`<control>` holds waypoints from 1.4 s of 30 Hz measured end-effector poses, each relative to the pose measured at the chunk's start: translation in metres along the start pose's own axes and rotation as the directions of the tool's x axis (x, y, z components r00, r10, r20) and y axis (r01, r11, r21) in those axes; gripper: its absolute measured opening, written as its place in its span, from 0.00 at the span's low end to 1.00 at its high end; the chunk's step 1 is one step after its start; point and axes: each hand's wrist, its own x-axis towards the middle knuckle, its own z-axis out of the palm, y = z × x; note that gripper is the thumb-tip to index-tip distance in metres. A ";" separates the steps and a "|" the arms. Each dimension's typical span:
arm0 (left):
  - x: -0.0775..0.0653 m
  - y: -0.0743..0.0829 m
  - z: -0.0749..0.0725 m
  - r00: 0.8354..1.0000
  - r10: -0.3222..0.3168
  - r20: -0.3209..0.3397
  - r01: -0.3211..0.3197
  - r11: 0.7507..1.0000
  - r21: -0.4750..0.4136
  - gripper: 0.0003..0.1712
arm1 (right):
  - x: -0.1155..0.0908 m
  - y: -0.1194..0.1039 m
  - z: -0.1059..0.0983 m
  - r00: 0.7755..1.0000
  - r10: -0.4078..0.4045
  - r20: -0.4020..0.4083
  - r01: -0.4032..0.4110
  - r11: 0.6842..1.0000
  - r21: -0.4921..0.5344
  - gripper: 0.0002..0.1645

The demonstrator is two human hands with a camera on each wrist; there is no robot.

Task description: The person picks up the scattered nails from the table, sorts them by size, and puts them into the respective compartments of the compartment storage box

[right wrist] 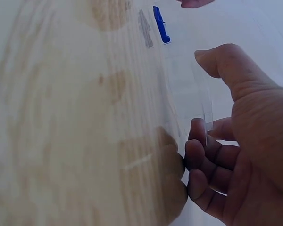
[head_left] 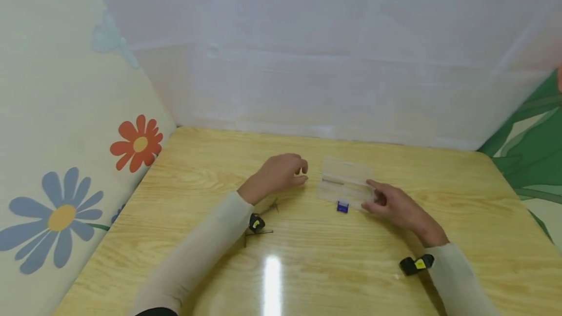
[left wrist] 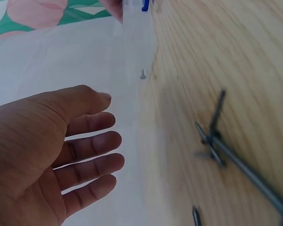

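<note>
wooden table (head_left: pixel 210 169), clear box (head_left: pixel 351 189), metal pin (head_left: pixel 333 182) inside

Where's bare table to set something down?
Bare table: left hand to flowered wall, centre front between the sleeves, right hand to leafy wall. Crowded: between the hands, with the clear box and blue piece; beside the left sleeve, thin dark rods.

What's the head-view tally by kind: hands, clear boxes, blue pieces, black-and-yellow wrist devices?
Hands: 2, left hand and right hand
Clear box: 1
Blue piece: 1
Wrist devices, left device and right device: 2
Total: 6
</note>
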 end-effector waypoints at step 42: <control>-0.120 -0.061 0.001 0.991 -0.134 -0.025 0.134 0.991 -0.028 0.05 | -0.001 0.002 0.000 1.000 -0.016 -0.003 0.016 1.000 -0.015 0.45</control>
